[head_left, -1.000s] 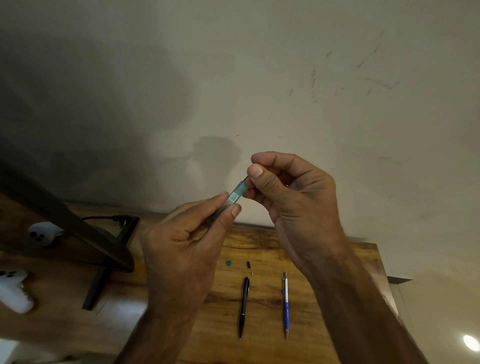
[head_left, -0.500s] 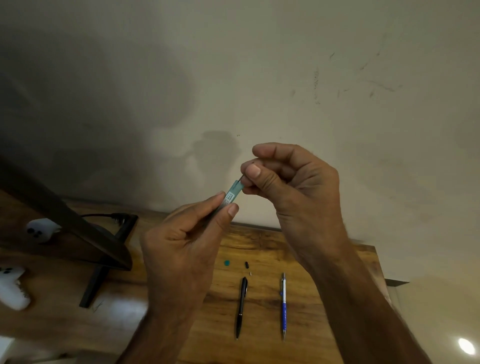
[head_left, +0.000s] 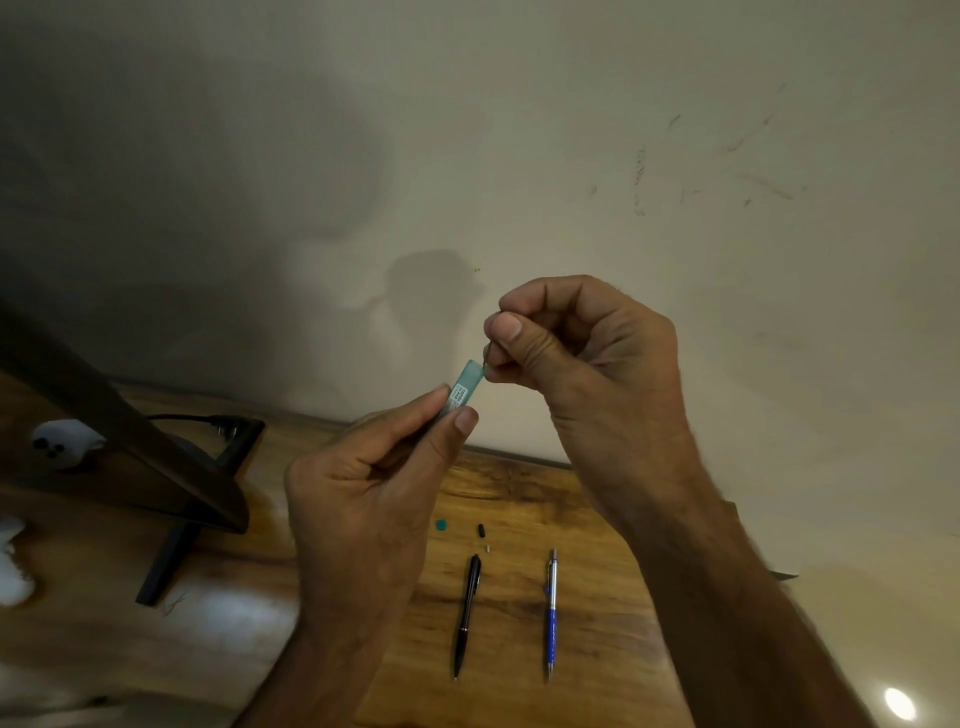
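My left hand (head_left: 363, 499) pinches a small teal lead case (head_left: 464, 387) between thumb and fingers, its open end tilted up to the right. My right hand (head_left: 582, 358) pinches a thin dark pencil lead (head_left: 487, 358) with thumb and forefinger, its lower end at the mouth of the case. Both hands are raised above the wooden table (head_left: 519, 623). On the table below lie a black mechanical pencil (head_left: 467, 613) and a blue and silver mechanical pencil (head_left: 551, 613), side by side. A teal cap (head_left: 441, 525), a small black piece (head_left: 481, 530) and a tiny white piece (head_left: 488, 547) lie beyond the black pencil.
A dark monitor (head_left: 104, 431) on a black stand (head_left: 176, 561) fills the left, with a cable (head_left: 182, 417) behind it. White game controllers (head_left: 13, 566) lie at the far left. A plain wall (head_left: 623, 156) backs the table; the table's right edge runs near my right forearm.
My right hand has lifted away from the case, and a thin lead now shows between its fingertips and the case mouth. My left hand holds the case almost still.
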